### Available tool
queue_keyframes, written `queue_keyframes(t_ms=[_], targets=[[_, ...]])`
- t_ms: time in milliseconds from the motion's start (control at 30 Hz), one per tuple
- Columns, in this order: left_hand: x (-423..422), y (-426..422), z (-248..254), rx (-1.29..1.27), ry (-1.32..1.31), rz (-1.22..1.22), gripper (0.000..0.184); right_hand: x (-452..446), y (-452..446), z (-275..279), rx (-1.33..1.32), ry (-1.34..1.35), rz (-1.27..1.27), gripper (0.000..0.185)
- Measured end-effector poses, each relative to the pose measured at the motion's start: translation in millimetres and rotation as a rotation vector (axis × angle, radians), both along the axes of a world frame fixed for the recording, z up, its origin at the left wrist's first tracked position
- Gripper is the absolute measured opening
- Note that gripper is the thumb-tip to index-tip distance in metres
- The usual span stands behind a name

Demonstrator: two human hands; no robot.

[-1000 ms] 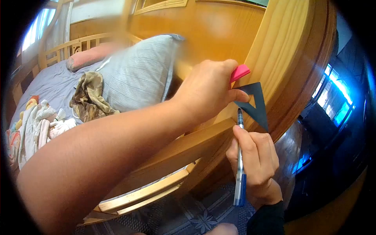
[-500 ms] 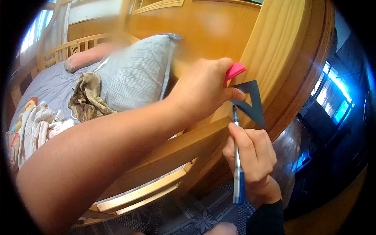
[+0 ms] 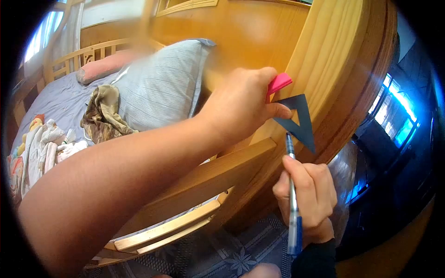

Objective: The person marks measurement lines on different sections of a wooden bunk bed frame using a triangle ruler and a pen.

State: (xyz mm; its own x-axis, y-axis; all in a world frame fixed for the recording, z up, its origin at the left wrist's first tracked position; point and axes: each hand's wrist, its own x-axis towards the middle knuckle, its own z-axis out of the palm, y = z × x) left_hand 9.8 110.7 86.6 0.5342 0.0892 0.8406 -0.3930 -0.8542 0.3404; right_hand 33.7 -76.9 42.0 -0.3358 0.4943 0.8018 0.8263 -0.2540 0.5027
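- Head view: the left hand is closed on a pink object, thumb over the dark set square at four o'clock, against pale wood.
- The right hand, at the set square's six o'clock, pinches a pen, tip near its edge.

Pen tip now sits further down the lower edge of the set square than half a second ago, nearer its sharp lower-right corner. Right hand is shifted with it, lower and more to the right in view, so its gap to the left hand is wider. Versus a second ago, pen also leans slightly: tip left, capped end right.
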Motion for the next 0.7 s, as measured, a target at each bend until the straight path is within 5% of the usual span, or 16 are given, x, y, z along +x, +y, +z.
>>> queue_keyframes(t_ms=[700], targets=[[0.6, -0.8, -0.4, -0.004, 0.025, 0.021, 0.037, -16.9, -28.6, -6.3, 0.107, 0.191, -0.016, 0.020]])
